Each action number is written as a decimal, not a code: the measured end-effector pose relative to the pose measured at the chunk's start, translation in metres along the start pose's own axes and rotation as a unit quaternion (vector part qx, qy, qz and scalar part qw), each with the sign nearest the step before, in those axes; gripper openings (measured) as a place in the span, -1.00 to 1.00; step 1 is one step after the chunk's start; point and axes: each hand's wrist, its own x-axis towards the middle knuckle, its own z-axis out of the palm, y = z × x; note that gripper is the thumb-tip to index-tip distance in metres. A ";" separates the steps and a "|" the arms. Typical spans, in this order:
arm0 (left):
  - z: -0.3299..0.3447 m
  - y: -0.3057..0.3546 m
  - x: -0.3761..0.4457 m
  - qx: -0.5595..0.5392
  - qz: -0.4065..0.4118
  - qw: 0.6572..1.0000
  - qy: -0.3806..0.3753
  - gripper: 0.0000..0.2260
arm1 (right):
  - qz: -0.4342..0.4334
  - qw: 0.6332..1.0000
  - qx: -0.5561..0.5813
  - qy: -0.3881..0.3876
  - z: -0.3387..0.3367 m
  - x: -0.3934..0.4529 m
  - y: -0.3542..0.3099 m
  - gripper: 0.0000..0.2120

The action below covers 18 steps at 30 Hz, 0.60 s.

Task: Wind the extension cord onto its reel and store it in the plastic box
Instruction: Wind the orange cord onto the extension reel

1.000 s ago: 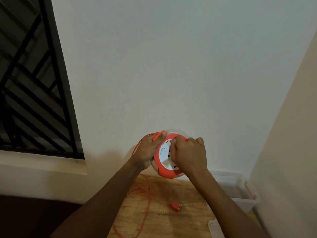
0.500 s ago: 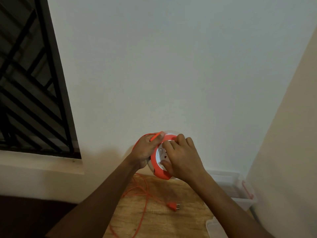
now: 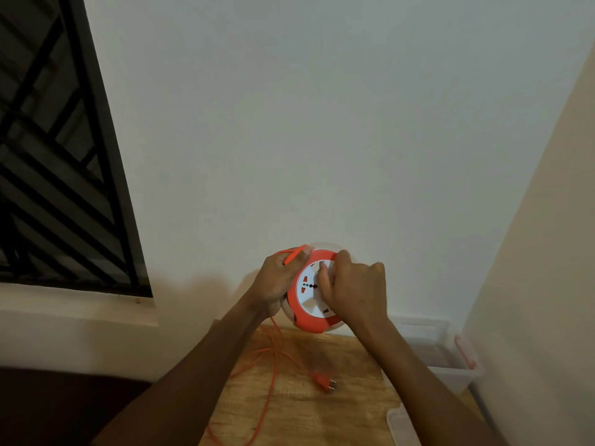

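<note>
Reel (image 3: 306, 304) gripped by left hand (image 3: 277, 281), right hand (image 3: 354, 291) | plastic box (image 3: 450, 365) contents unclear

Two bare forearms, hands (image 3: 354, 288) without rings, sleeveless.

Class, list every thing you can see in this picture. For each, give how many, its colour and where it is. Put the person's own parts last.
reel: 1, orange rim, white socket face, held up in front of the wall
cord: 1, orange, hanging from the reel, loose on the table
plug: 1, orange, lying on the table
table: 1, light wood, below the hands
plastic box: 1, clear with a red latch, right of the table
lid: 1, clear, on the table's right edge
window: 1, black grille, left
left hand: 1, holds the reel's rim
right hand: 1, grips the reel's face
</note>
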 end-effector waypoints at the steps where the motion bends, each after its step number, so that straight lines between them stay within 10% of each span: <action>1: 0.001 0.001 0.000 0.002 0.000 1.000 -0.002 -0.62 | 0.019 0.999 0.027 -0.011 0.001 -0.001 -0.001 -0.63; 6: 0.002 -0.001 0.001 0.000 -0.009 1.000 -0.003 -0.57 | -0.077 0.992 0.061 0.075 -0.007 -0.010 0.004 -0.80; 18: -0.004 0.001 0.002 -0.003 -0.008 1.000 -0.004 -0.54 | -0.242 0.966 -0.069 0.051 -0.002 -0.013 0.006 -0.52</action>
